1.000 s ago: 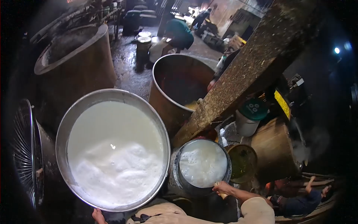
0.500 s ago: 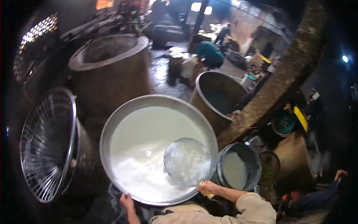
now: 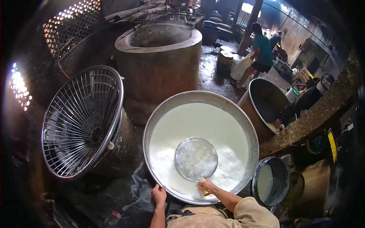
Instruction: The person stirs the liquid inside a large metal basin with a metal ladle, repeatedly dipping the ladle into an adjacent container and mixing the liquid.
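In front of me stands a wide round metal vat (image 3: 147,146) holding a milky white liquid, with foam in its near part. My right hand (image 3: 206,186) grips the short wooden handle of a round skimmer (image 3: 196,157). The skimmer's flat disc lies at the liquid's surface near the vat's middle, with foam and bubbles on it. My left hand (image 3: 159,194) is closed on the vat's near-left rim, thumb at the edge.
A tilted metal-barred basket (image 3: 81,121) leans at left. Behind is a large steaming clay vessel (image 3: 157,72). At right stand a dark bucket (image 3: 283,180) of whitish liquid, a big tub (image 3: 247,104) and a slanting beam (image 3: 315,117). A person in teal (image 3: 262,51) bends farther back.
My right hand has moved the skimmer leftward across the vat, from its right side to nearer the middle. My view has shifted left. The person in teal stands more upright.
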